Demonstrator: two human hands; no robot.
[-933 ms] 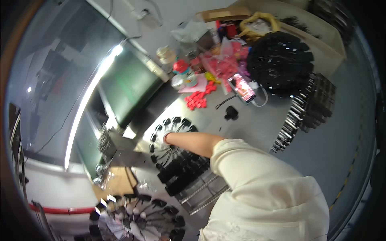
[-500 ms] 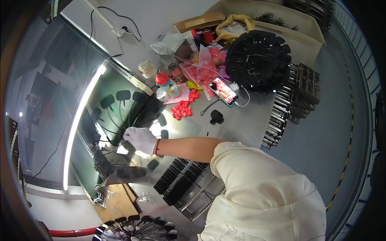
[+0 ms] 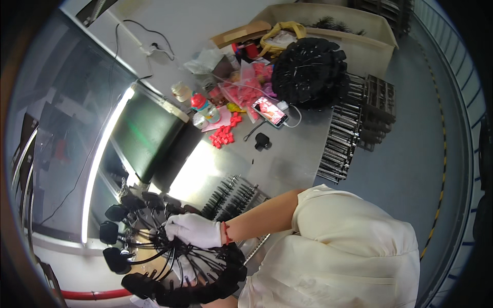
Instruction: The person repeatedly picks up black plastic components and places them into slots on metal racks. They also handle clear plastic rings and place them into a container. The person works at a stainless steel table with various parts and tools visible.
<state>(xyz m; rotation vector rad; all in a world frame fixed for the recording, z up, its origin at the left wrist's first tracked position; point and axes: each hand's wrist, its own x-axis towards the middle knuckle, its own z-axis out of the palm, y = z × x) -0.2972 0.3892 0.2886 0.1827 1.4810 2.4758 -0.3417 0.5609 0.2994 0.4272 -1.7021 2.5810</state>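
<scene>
A fanned bundle of black cords with blocky plug-like ends (image 3: 118,260) spreads out at the lower left. My right hand (image 3: 194,231), in a white glove, is closed around cords at the middle of the bundle. Beneath the cords my left hand (image 3: 184,269), also gloved in white, is partly covered and appears to grip their gathered middle. Just beyond the bundle, a rack of black rod-shaped parts (image 3: 226,197) stands on the metal table (image 3: 287,164). The green conveyor belt (image 3: 146,133) lies ahead, beside a bright tube lamp (image 3: 105,159).
On the table are a lone black plug-like piece (image 3: 262,141), red cross-shaped pieces (image 3: 222,137), a lit phone (image 3: 269,112) on a white cable and a red-capped bottle (image 3: 205,107). A large black coiled bundle (image 3: 308,72) sits farther back, near metal racks (image 3: 341,136) and a beige bin (image 3: 359,51).
My right hand has moved from the belt down to the bundle. The cords that lay on the belt are off it, and the bundle is higher in view. My head view has shifted slightly.
</scene>
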